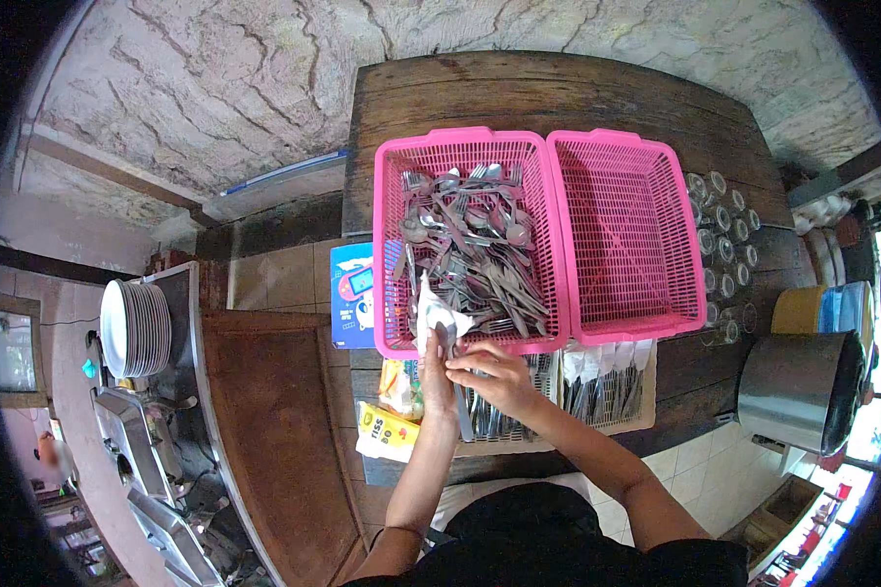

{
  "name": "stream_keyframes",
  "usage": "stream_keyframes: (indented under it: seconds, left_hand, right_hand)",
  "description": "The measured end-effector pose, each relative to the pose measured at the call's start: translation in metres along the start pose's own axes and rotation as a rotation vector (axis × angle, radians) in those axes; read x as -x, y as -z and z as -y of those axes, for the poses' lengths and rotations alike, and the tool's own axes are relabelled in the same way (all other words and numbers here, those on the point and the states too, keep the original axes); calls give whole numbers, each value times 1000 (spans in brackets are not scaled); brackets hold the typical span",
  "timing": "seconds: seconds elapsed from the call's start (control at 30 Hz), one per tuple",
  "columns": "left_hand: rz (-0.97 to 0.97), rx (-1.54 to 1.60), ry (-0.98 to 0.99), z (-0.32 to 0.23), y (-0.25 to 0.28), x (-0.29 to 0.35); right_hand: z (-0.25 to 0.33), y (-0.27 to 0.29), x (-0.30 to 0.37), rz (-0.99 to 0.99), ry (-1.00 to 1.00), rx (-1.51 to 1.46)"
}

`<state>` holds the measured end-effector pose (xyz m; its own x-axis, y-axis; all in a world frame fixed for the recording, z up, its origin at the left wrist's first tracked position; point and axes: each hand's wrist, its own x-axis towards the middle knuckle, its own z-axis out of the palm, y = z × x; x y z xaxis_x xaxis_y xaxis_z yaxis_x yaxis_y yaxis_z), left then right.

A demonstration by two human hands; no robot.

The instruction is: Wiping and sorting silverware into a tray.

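My left hand is closed round a white tissue, which stands up over the near left corner of a pink basket. A spoon seems to lie against the tissue, partly covered by it and my fingers. My right hand is beside the left, thumb and fingers pinched together close to the tissue's lower end; what is between them is too small to make out. The pink mesh basket behind them holds a heap of loose forks and spoons.
A second pink basket adjoins it on the right. Below is a beige tray of cutlery, some tissue-wrapped. A yellow tissue pack and blue box are left, glass jars right, stacked white plates far left.
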<state>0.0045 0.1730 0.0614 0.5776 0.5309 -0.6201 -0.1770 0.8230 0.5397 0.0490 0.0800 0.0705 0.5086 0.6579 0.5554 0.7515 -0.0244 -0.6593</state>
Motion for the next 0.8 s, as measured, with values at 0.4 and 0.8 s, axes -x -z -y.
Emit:
stream_keyframes:
  seconds: [0.4,0.8]
  left_hand:
    - [-162,19,-304,-36,19,14]
    - [-132,19,-246,-25,43,15]
  right_hand:
    - [-109,-44,-28,194,-264,263]
    - [-146,-54,-60,567,-118,500]
